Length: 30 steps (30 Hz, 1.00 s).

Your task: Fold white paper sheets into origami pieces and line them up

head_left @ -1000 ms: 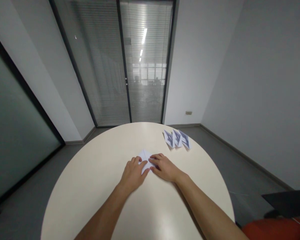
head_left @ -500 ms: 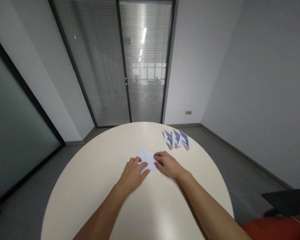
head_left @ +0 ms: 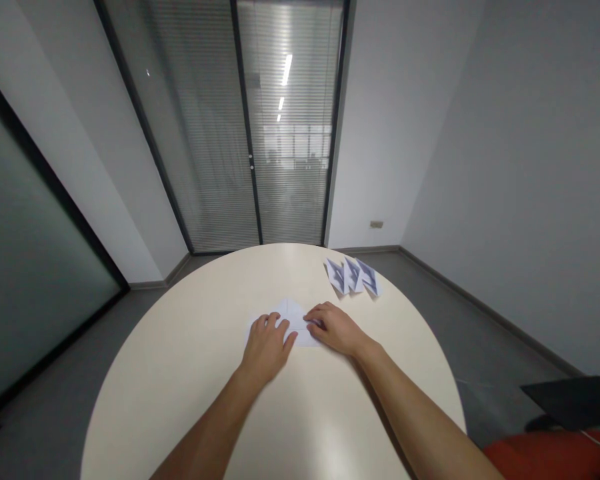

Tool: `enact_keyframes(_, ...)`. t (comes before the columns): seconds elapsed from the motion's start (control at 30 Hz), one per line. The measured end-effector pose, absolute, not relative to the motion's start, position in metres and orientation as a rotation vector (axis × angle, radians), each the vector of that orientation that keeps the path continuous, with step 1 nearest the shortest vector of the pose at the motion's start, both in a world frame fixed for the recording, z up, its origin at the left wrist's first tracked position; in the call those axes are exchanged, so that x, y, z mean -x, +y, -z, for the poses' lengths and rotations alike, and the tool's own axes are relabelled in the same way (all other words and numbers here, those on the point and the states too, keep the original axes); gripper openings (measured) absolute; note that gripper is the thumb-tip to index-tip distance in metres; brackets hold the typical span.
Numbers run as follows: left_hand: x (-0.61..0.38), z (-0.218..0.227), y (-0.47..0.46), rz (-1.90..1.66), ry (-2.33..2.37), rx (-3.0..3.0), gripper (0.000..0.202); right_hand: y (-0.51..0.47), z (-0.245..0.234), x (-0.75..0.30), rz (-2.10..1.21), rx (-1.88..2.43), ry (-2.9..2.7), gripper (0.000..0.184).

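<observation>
A white sheet of paper (head_left: 289, 309) with a pointed top and crease lines lies near the middle of the table. My left hand (head_left: 266, 343) rests over its left part, fingers spread and pressing down flat. My right hand (head_left: 333, 328) is at the paper's right side. Its fingers are bent, and thumb and fingertips close on the paper there, hiding part of that edge. Beyond my right hand, three folded paper pieces (head_left: 353, 276) with blue-grey shaded faces stand in a row, partly overlapping.
The round cream table (head_left: 180, 373) has a curved edge on both sides and at the back. Past it are a glass door with blinds (head_left: 295, 200) and a grey wall (head_left: 530, 167). A red seat (head_left: 540, 459) and a dark flat panel (head_left: 575, 403) are at the lower right.
The paper's left part has come down and now spreads out under my left hand, making the sheet look wider. My left fingers have opened out over it. My right hand has barely moved.
</observation>
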State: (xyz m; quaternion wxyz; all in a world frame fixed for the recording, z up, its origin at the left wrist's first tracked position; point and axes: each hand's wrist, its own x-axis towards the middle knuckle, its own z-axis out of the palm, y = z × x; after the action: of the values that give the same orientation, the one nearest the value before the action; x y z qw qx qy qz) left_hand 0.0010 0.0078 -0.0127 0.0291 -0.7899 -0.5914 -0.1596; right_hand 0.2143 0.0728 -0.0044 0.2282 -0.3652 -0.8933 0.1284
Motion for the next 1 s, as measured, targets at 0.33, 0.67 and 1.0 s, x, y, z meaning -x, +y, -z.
enact_keyframes(0.33, 0.015, 0.022, 0.019, 0.772, -1.807, 2.604, 0.016, 0.063, 0.003, -0.202, -0.527, 0.808, -2.467, 0.026)
enact_keyframes(0.67, 0.014, 0.01, 0.011, 0.754, -1.665, 2.822, 0.017, 0.075, 0.014, -0.213, -0.387, 0.969, -2.371, 0.039)
enact_keyframes(1.0, 0.022, 0.016, 0.016, 0.762, -1.67, 2.805, 0.032, 0.076, 0.014, -0.215, -0.482, 0.904, -2.403, 0.04)
